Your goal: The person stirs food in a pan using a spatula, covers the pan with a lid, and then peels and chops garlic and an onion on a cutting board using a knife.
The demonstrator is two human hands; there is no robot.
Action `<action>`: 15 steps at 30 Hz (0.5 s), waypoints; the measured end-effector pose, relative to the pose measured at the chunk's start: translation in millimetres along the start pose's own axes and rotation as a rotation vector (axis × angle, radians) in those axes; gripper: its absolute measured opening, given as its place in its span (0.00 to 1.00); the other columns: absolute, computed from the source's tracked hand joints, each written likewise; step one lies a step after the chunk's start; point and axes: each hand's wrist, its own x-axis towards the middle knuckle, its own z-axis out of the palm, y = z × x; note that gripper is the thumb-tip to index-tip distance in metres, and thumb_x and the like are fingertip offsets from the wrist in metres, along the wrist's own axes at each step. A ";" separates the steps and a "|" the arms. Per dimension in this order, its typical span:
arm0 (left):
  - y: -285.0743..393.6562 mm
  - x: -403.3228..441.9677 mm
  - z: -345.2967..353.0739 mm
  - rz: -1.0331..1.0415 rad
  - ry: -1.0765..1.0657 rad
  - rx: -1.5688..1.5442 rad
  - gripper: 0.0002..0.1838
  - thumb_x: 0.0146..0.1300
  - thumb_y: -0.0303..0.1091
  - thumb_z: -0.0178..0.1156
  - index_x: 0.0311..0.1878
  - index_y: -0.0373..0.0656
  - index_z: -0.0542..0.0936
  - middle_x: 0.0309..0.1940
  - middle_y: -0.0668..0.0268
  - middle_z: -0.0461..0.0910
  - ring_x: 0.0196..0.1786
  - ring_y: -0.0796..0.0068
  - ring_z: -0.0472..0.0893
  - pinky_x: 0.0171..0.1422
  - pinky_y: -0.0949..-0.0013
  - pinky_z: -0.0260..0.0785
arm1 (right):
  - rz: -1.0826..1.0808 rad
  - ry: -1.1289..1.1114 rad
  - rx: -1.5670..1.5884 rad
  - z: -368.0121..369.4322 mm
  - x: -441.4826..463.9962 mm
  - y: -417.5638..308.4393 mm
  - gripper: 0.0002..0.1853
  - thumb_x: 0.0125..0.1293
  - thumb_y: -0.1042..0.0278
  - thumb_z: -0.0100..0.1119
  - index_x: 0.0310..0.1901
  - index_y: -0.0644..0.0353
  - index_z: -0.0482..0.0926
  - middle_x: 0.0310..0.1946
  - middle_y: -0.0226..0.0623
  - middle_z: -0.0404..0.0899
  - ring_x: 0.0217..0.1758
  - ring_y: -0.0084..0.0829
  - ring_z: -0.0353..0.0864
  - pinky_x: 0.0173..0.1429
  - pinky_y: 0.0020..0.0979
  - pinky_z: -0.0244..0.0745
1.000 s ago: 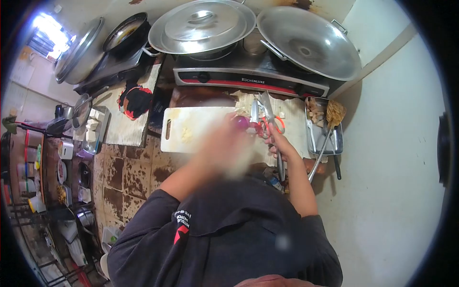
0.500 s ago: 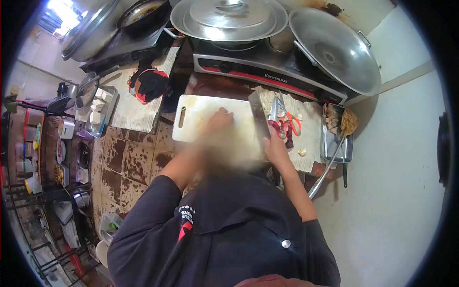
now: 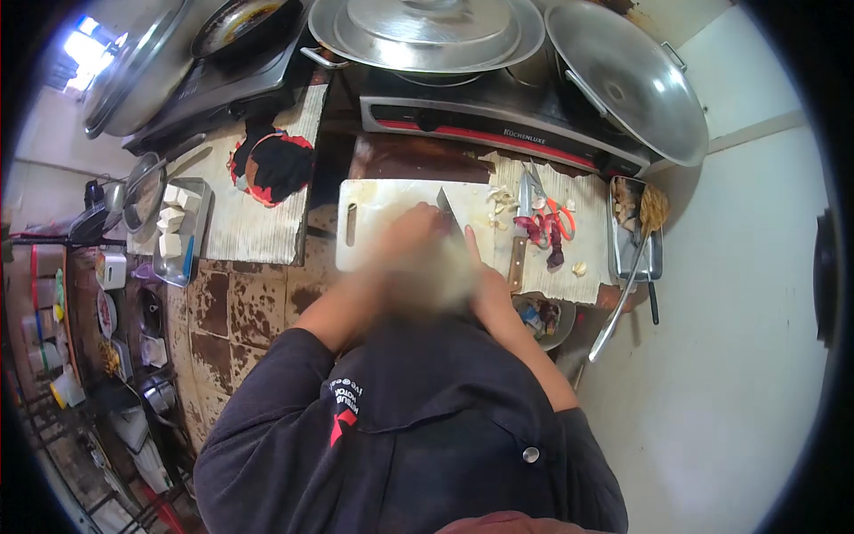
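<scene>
On the white cutting board, my left hand rests with its fingers curled. A blurred patch covers part of it, so anything under the fingertips cannot be made out. My right hand is closed around a kitchen knife, its index finger stretched along the blade. The blade points away from me, close to the left fingertips. Right of the board lies a second knife with a wooden handle. Beside it are orange-handled scissors, dark red peelings and pale garlic-like pieces.
A gas stove stands behind the board, bearing a lidded pan and a wide wok. At right, a metal tray holds food, with a long ladle across it. White blocks fill a tray at left.
My right hand has brought the knife leftward, from the board's right edge to beside my left fingers. The wooden knife handle now shows. The whole view has shifted slightly.
</scene>
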 end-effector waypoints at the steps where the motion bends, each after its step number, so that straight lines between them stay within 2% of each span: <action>1: -2.7 -0.3 2.2 0.030 0.031 0.014 0.14 0.49 0.32 0.67 0.39 0.42 0.78 0.37 0.58 0.76 0.41 0.56 0.78 0.43 0.59 0.71 | 0.026 0.002 -0.008 0.1 -0.6 -3.6 0.47 0.53 0.83 0.47 0.73 0.45 0.39 0.26 0.55 0.78 0.30 0.52 0.79 0.35 0.47 0.72; 8: -13.0 -7.3 4.1 0.206 0.128 0.036 0.12 0.50 0.34 0.67 0.38 0.44 0.78 0.36 0.60 0.76 0.40 0.56 0.78 0.42 0.59 0.71 | 0.117 -0.024 -0.063 6.0 -5.0 -15.4 0.48 0.52 0.84 0.48 0.73 0.43 0.40 0.27 0.55 0.78 0.30 0.52 0.79 0.35 0.47 0.72; 15: -26.9 -5.7 14.9 0.219 0.131 -0.060 0.11 0.50 0.34 0.66 0.36 0.44 0.78 0.36 0.60 0.76 0.40 0.56 0.77 0.42 0.58 0.71 | 0.143 0.011 -0.040 22.2 7.0 -10.5 0.49 0.53 0.83 0.50 0.72 0.37 0.38 0.29 0.53 0.78 0.31 0.51 0.80 0.35 0.47 0.73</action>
